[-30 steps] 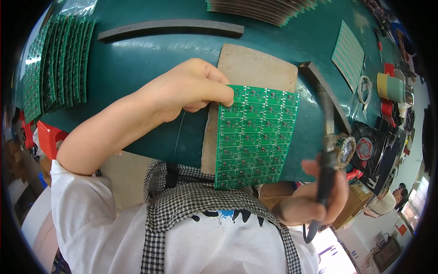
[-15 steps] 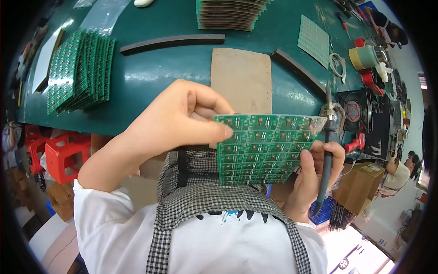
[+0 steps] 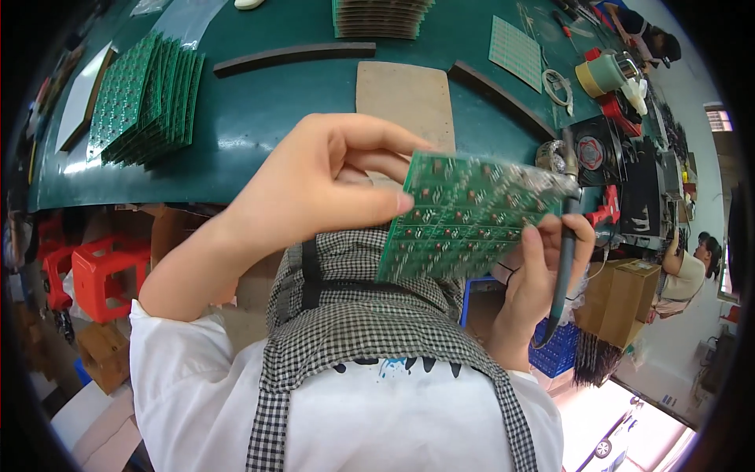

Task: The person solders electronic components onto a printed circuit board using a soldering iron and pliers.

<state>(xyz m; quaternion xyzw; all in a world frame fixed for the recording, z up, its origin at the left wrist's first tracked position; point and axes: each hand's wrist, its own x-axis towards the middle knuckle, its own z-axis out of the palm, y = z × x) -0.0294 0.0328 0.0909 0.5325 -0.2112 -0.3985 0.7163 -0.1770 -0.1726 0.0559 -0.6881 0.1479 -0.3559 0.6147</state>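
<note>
A green circuit board panel point(image 3: 460, 224), covered with rows of small parts, is held up in front of my apron, tilted and slightly blurred. My left hand point(image 3: 338, 173) grips its upper left edge, thumb on the face and fingers behind. At the lower right edge my right hand point(image 3: 543, 267) pinches the panel with the thumb. The same hand also holds a soldering iron point(image 3: 565, 267) with a dark handle, its metal end pointing up beside the panel's right corner. Behind the panel, a tan board point(image 3: 405, 102) lies on the green table.
A leaning stack of populated panels point(image 3: 149, 102) stands at left, another stack point(image 3: 381, 17) at the back. Dark bars point(image 3: 295, 57) flank the tan board. A pale green panel point(image 3: 515, 53), a fan point(image 3: 595, 153) and a cup point(image 3: 602, 76) are at right. Red stools point(image 3: 106, 275) stand below left.
The circuit board panel has risen and tilted, its left edge now slanting. Both hands have stayed on it, with the left shifted slightly up. The view has turned a little.
</note>
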